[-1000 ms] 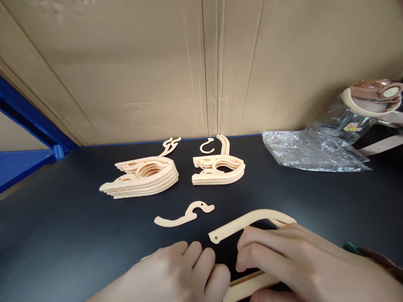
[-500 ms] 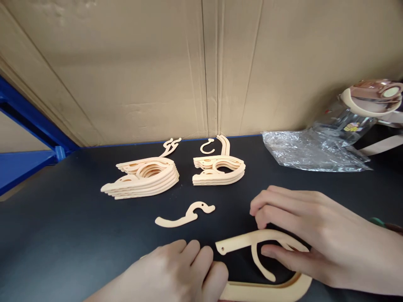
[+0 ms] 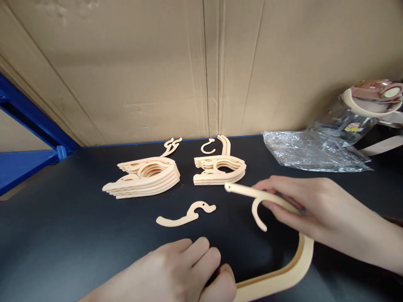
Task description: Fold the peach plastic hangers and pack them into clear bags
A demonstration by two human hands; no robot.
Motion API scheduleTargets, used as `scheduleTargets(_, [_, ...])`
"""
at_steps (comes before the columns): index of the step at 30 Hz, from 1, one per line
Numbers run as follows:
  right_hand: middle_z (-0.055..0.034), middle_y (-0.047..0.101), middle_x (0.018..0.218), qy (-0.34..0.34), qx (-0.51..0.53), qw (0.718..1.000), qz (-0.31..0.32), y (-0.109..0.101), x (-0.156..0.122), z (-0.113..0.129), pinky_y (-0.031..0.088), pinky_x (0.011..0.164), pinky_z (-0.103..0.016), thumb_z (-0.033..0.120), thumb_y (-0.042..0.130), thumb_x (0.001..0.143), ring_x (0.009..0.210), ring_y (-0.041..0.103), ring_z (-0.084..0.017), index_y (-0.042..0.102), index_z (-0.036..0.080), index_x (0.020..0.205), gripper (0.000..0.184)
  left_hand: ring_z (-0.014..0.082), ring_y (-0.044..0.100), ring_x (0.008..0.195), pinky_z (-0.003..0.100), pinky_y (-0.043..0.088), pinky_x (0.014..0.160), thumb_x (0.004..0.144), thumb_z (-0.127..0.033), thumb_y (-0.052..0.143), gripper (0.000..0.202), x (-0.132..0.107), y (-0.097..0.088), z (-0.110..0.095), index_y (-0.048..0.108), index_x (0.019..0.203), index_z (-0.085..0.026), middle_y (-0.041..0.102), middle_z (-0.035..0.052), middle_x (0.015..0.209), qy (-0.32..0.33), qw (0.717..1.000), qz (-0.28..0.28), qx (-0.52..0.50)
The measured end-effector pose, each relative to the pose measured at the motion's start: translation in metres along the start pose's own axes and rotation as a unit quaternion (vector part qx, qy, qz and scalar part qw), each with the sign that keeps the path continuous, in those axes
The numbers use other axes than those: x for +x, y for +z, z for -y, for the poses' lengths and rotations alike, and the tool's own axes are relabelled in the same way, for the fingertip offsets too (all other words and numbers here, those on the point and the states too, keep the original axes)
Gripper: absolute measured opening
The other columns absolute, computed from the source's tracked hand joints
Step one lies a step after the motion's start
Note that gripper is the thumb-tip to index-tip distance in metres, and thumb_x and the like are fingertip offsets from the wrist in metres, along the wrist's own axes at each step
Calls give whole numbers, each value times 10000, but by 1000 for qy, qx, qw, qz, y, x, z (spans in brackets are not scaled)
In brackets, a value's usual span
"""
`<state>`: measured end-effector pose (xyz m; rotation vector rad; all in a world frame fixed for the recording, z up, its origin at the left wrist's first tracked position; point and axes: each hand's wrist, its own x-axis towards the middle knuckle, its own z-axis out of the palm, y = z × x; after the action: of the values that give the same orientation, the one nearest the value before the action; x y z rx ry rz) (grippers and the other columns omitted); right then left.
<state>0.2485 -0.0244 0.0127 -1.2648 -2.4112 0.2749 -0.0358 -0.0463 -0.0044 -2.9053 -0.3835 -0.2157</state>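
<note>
A cardboard wall (image 3: 141, 75) backs a black table (image 3: 103, 239); a blue frame (image 3: 34, 117) stands well beyond the left fingers, to their left. The left hand (image 3: 185, 272) is curled into a fist low in the view, its fingers closed on a cream lower bar (image 3: 277, 282) that runs out rightward from them; their undersides are hidden. The right hand (image 3: 311, 209) has its fingers clamped on an upper bar (image 3: 245, 191), whose holed end projects leftward past the fingertips and whose curved prong (image 3: 258, 216) hangs just below and left of them.

Compared with half a second ago, the right fingers have passed from spread to pinched, the upper bar has risen and tilted, and the gap between the bars has widened; the left fist is almost unmoved. This suggests that the bars are being opened apart; whether they join is hidden behind the right hand.

Beyond the left knuckles lies a loose hook (image 3: 174, 221), untouched. Farther off are a large stack (image 3: 147, 184) and a small stack (image 3: 220, 180). Beyond the right fingers rest a plastic bag (image 3: 305, 151) and a bottle (image 3: 362, 102).
</note>
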Motion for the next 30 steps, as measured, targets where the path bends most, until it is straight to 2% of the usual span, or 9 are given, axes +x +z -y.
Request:
scheduleTargets(3, [60,557,576,72,5,996,-42,-4,2,-12,338,447,-258,403,526,969,440,490,-117,626,267,1141,240,159,461,592,312,381,460,782,-217,751,231,4,-4,3,612,963,-184,572,-47,711,5,1000,-23,1])
scheduleTargets(5, [64,521,552,103,33,992,-65,-4,3,-19,346,447,-260,453,516,972,441,475,-122,604,263,1173,290,167,497,645,310,429,538,865,-196,670,141,6,-5,5,634,1002,-187,619,-37,763,19,999,-34,23])
scheduleTargets(8, [31,586,644,137,118,980,-77,-4,7,-24,415,485,-267,481,520,971,537,545,-151,574,247,1217,344,168,567,950,296,470,861,952,-122,541,190,8,-5,6,654,1076,-210,695,-35,1025,35,994,-74,78])
scheduleTargets(11, [-4,645,741,154,226,959,-70,-4,10,-23,462,509,-269,476,590,939,624,605,-174,549,236,1267,408,160,511,1205,320,349,1105,1002,-127,477,240,10,0,5,672,1053,-257,676,-54,1205,-12,992,-106,70])
scheduleTargets(15, [43,599,630,183,298,935,-54,-3,11,-20,376,388,-225,493,616,920,437,496,-111,511,236,1259,438,210,566,1181,353,454,1020,934,-67,517,272,12,7,6,667,1000,-285,675,-2,1226,-59,983,-171,32])
scheduleTargets(19, [52,610,632,200,330,921,-45,2,13,-22,386,371,-195,488,672,884,420,464,-87,482,238,1218,459,180,634,1100,259,530,920,927,-91,529,232,8,5,11,649,1072,-228,658,44,1288,-62,993,-88,-58])
scheduleTargets(23, [53,633,658,212,372,904,-15,9,14,-25,422,374,-179,501,705,856,428,478,-80,450,248,1220,512,175,639,1140,214,522,965,959,-243,595,96,4,-1,13,656,970,-169,702,69,1209,-66,982,-118,-129])
scheduleTargets(25, [59,632,673,209,387,898,-1,12,13,-24,420,379,-168,491,709,857,432,481,-71,436,252,1234,524,166,652,1118,206,517,979,956,-365,634,196,3,-2,13,650,926,-172,714,62,1181,-65,981,-115,-144])
scheduleTargets(30, [68,595,677,198,402,894,27,16,11,-21,424,406,-162,495,664,898,459,479,-63,426,249,1272,507,130,674,1042,196,530,927,1027,-275,516,179,4,-1,15,650,966,-173,730,18,1132,-57,984,-112,-129])
